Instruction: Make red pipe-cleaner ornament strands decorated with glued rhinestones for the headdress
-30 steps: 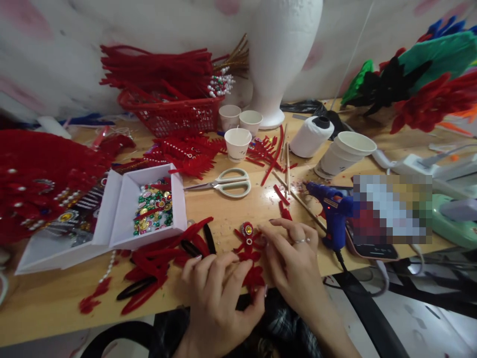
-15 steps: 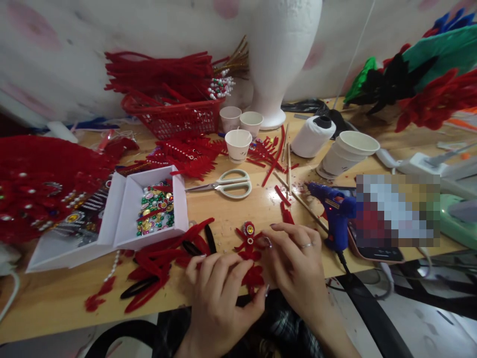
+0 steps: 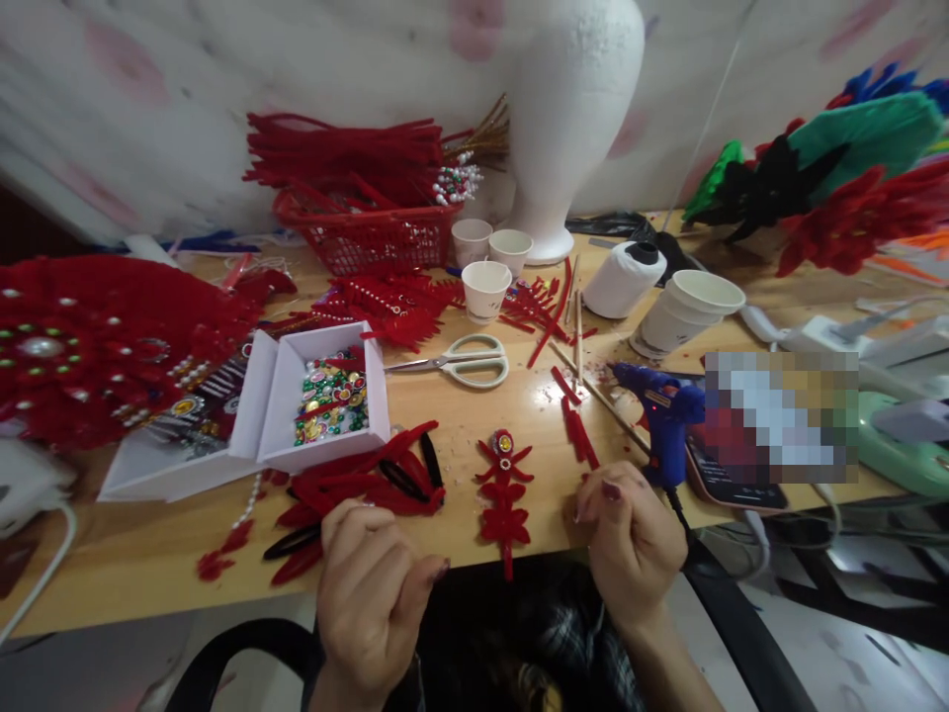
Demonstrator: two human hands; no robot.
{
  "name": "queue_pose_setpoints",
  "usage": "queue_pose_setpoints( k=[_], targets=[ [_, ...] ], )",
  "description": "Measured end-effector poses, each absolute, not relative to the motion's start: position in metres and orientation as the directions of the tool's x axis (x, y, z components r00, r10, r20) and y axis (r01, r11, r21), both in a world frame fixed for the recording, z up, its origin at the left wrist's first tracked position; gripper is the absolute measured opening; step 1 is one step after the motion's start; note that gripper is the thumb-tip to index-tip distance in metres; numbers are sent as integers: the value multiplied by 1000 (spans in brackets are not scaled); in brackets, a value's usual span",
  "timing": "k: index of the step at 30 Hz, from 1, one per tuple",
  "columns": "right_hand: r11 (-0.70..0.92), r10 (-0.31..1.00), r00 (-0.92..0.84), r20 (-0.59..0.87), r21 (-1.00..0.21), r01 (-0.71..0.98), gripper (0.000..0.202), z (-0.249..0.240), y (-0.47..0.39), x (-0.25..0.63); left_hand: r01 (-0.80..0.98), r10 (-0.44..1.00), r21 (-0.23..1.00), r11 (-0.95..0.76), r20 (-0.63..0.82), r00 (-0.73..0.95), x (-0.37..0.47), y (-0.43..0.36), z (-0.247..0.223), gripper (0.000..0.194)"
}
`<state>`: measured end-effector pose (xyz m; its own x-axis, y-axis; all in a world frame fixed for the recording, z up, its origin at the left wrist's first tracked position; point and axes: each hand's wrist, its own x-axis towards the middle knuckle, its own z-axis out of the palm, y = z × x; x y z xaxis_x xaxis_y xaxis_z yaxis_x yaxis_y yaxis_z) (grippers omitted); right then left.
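A red fuzzy ornament (image 3: pixel 505 524), flower-shaped with pointed strips and a yellow gem at its top, lies at the table's front edge between my hands, its stem overhanging the edge. My left hand (image 3: pixel 371 588) is left of it, apart from it. Its fingers are loosely curled, the thumb stands away from them, and nothing shows in its grasp. My right hand (image 3: pixel 634 549) is to the right, closed into a loose fist, with no object visible in it. Near my left hand lie red fuzzy strips (image 3: pixel 333 492) and black oval clips (image 3: pixel 430 460).
A blue glue gun (image 3: pixel 663 415) stands beside a phone (image 3: pixel 741 489) on the right. Scissors (image 3: pixel 474 361), paper cups (image 3: pixel 485 290) and a thread cone (image 3: pixel 623 282) are farther back. Left is a white box (image 3: pixel 378 396) of beads; behind are a red basket (image 3: pixel 378 242) and a white foam head (image 3: pixel 567 119).
Both hands have let go of the red ornament and drawn apart, left hand leftward and right hand rightward. The ornament now lies uncovered. The view has shifted slightly.
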<state>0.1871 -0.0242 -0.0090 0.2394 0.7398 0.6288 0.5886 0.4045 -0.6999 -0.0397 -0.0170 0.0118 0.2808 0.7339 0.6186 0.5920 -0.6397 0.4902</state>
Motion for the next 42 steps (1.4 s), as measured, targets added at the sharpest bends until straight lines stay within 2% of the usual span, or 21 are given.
queue_pose_setpoints(
  k=[3, 6, 8, 12, 18, 25, 28, 32, 37, 39, 42],
  targets=[
    [401, 730, 241, 639, -687, 605, 43, -3, -25, 188, 605, 731, 487, -630, 636, 248, -37, -16, 16, 37],
    [360, 719, 280, 636, -685, 633, 19, 4, -31, 187, 606, 748, 517, -605, 630, 209, -26, -19, 20, 22],
    [320, 717, 346, 605, -727, 608, 18, 6, -38, 187, 587, 763, 524, -617, 580, 285, -18, -23, 19, 9],
    [283, 715, 429, 553, -789, 545, 20, 6, -49, 189, 566, 760, 509, -648, 484, 434, -10, -27, 11, 17],
    [389, 752, 278, 598, -742, 546, 49, 7, -45, 193, 592, 791, 532, -605, 488, 370, -5, -15, 7, 12],
    [391, 784, 151, 603, -668, 633, 31, 10, -34, 191, 587, 799, 562, -583, 528, 288, -2, -13, 13, 12],
    [376, 800, 116, 588, -643, 668, 17, 9, -29, 189, 620, 785, 520, -588, 550, 284, -13, -10, 15, 13],
    [362, 844, 47, 535, -630, 687, 15, 7, -22, 184, 683, 777, 452, -573, 565, 277, -32, -4, 14, 14],
    [344, 860, 53, 507, -654, 674, 43, 9, -17, 183, 720, 759, 406, -563, 599, 255, -53, -2, 23, 32],
    [389, 844, 11, 536, -626, 676, 45, 11, -14, 186, 713, 726, 376, -592, 633, 269, -64, 2, 33, 34],
    [496, 791, -45, 610, -597, 630, 41, 11, -8, 191, 705, 738, 440, -556, 651, 175, -89, 14, 58, 35]
  ],
)
